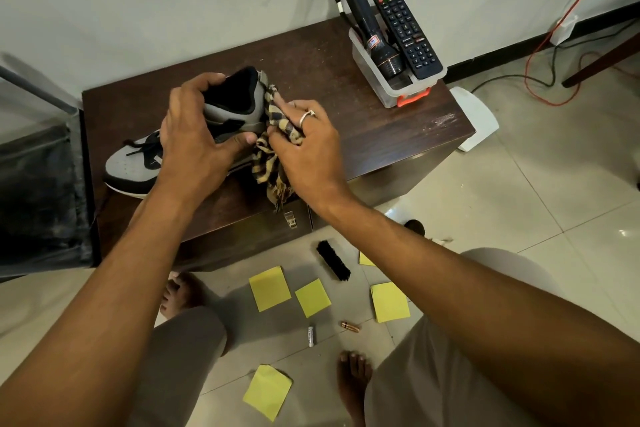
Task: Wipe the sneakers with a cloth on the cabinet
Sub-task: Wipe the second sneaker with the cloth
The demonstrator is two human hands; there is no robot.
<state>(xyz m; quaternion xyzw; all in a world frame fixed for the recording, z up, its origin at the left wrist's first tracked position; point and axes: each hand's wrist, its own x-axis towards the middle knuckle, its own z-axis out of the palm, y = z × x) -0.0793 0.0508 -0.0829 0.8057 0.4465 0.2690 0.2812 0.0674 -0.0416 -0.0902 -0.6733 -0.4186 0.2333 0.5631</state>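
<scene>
A grey and black sneaker (135, 166) lies on the dark wooden cabinet (363, 128), toe pointing left. My left hand (194, 128) grips it over the collar and side, thumb under the heel part. My right hand (308, 146), with a ring on one finger, holds a yellow and black checked cloth (273, 166) bunched against the sneaker's heel. The cloth's loose end hangs down over the cabinet's front edge. Only one sneaker is in view.
A clear plastic bin (377, 80) with a black torch (363, 17) and a remote (408, 31) stands at the cabinet's back right. On the tiled floor lie a black brush (333, 260), yellow sticky notes (270, 288), two batteries (311, 336) and my bare feet. Cables run at the right.
</scene>
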